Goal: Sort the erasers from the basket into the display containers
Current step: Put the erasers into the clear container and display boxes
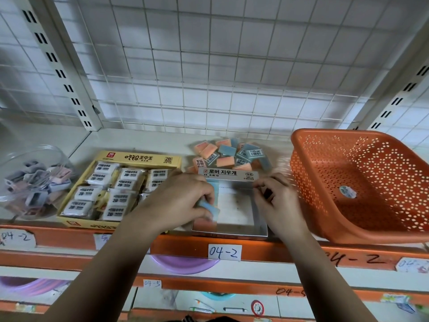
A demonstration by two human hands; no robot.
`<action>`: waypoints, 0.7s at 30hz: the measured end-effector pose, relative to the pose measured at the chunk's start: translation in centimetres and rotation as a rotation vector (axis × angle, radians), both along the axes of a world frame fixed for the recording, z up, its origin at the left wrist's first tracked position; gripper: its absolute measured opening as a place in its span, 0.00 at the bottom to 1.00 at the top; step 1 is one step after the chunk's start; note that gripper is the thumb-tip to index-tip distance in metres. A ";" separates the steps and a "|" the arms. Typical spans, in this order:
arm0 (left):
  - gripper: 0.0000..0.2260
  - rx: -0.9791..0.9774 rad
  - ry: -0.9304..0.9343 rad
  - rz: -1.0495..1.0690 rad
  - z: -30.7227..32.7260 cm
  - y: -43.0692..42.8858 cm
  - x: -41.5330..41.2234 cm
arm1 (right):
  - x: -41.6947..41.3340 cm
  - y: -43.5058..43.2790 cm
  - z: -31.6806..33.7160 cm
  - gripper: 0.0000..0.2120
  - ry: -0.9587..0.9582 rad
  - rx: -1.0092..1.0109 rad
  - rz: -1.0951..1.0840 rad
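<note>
The orange basket [336,134] lay tilted at the shelf's right end. Both forearms reached a white display box [234,205] at the front edge. Left hand [185,196] fingers pinched a blue eraser [209,207] inside its left side. Right hand [278,197] fingers curled by its right wall, grip unclear

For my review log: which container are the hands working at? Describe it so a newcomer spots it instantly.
On the orange-edged shelf, look between the yellow box of white wrapped erasers and the tilted orange basket. There sits a shallow grey-white box, left hand and right hand at its sides. Its white upright flap with black lettering sets it apart.
</note>
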State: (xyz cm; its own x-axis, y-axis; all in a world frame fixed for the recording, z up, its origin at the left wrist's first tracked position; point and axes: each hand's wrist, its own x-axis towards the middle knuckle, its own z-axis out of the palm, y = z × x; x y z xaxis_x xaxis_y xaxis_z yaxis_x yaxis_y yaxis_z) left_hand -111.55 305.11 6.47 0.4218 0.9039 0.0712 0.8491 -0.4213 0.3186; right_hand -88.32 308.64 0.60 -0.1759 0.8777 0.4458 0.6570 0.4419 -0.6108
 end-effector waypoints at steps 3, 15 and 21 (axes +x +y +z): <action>0.07 0.062 0.034 0.022 -0.4 -0.1 0.5 | 0.0 0.0 0.0 0.06 0.007 -0.004 0.001; 0.13 0.031 0.014 -0.009 -0.4 0.2 0.9 | 0.1 0.0 0.1 0.08 -0.008 -0.024 -0.005; 0.11 -0.062 -0.027 -0.033 -0.3 0.7 0.0 | 0.0 -0.1 0.1 0.10 0.014 -0.018 -0.005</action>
